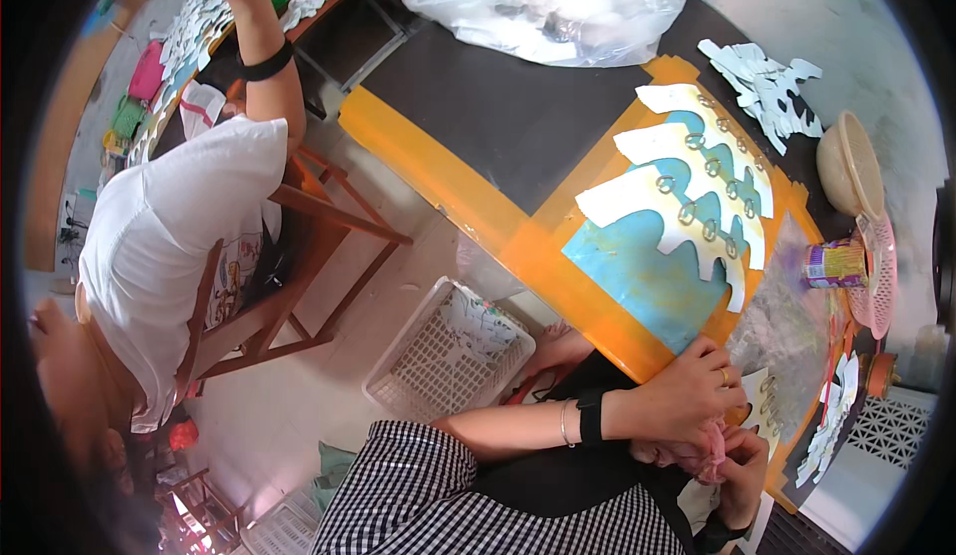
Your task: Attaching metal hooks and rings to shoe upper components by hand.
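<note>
Low at the right corner of the table, my left hand (687, 392) has its fingers curled over a crumpled pink cloth (705, 453). My right hand (743, 463) pinches the same cloth from the right side, lower down. Partly behind my hands lies a white piece with metal rings (762, 406). Beyond them, several white scalloped pieces (622, 197) bearing rows of metal rings (687, 214) overlap on a blue mat (647, 266). What sits inside the folds of the cloth is hidden.
Orange tape (558, 266) edges the dark table. A clear plastic bag (548, 7) stands at its far side; white cut pieces (767, 92), a beige bowl (851, 167), a can (835, 264) and a pink basket (874, 276) are rightward. A white crate (448, 346) and a seated co-worker (189, 226) are left.
</note>
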Demonstrator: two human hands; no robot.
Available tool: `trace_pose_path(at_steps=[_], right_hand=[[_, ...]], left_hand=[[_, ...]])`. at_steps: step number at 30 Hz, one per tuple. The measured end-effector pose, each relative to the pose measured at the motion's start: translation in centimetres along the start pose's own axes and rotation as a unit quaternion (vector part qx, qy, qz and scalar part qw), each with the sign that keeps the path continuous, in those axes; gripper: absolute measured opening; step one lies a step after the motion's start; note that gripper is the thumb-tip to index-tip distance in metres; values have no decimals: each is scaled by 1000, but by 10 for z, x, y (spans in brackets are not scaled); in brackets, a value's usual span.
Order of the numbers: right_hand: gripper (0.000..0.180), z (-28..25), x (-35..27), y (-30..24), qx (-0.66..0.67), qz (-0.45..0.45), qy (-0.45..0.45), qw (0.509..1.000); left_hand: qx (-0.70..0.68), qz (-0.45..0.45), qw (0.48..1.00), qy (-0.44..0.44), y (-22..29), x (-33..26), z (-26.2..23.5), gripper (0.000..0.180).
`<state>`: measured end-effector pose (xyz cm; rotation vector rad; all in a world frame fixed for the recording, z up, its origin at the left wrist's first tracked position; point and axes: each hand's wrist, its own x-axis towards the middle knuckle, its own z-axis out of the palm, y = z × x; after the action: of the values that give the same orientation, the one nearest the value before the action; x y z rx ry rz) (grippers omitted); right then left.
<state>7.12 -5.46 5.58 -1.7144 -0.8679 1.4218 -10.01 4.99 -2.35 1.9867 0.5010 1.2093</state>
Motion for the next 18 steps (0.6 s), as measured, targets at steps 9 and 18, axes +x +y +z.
trace_pose_path(at_steps=[9,18], right_hand=[[15,2,-2,-3,37,-1,-60,997],[15,-4,-4,9,4,-51,-44,998]], left_hand=[[-69,48,994,-68,-8,6,-7,59],[-79,34,990,-112,-9,9,-7,63]])
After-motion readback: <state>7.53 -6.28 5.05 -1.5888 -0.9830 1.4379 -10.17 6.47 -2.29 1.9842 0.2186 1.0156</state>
